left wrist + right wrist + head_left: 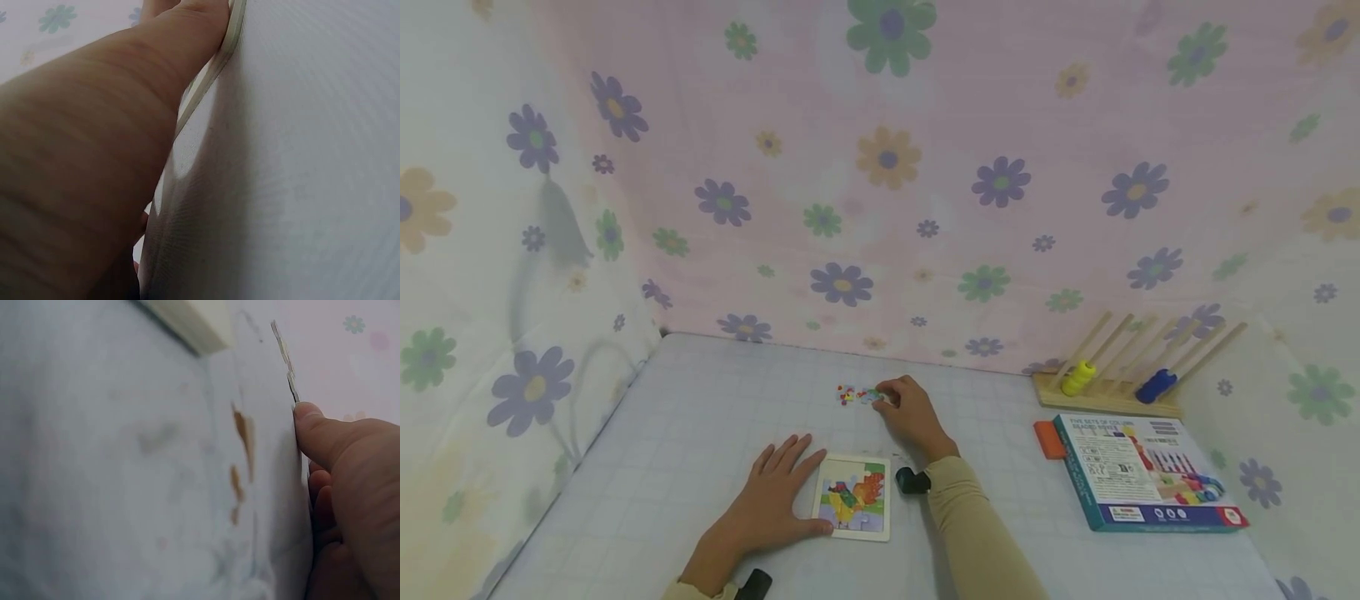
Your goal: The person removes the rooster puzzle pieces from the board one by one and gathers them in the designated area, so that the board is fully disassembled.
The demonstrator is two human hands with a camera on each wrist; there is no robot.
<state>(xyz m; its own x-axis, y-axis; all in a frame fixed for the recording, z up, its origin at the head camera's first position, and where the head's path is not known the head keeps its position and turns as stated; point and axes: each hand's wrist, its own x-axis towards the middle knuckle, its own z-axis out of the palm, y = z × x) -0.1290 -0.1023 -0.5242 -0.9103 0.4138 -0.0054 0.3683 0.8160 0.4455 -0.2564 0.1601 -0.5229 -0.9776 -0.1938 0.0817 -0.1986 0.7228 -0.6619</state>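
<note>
A square picture puzzle in a pale wooden tray point(887, 504) lies on the table, showing a yellow, green and orange figure. Beside its left edge my left hand point(767, 500) lies with fingers spread, the thumb on the tray's lower left corner. The tray's edge point(206, 81) shows past that hand in the left wrist view. Farther back, my right hand point(917, 417) pinches the right end of a small colorful puzzle piece point(869, 397). Left of it lies another colorful piece point(846, 395). In the right wrist view the thin pieces point(285, 353) appear edge-on by my thumb.
At the right stands a wooden peg rack point(1108, 397) with yellow beads point(1078, 378) and blue beads point(1156, 387). Before it lies a printed toy box point(1150, 475), with an orange block point(1049, 440) at its left. Flowered cloth point(925, 192) walls the table's back and sides.
</note>
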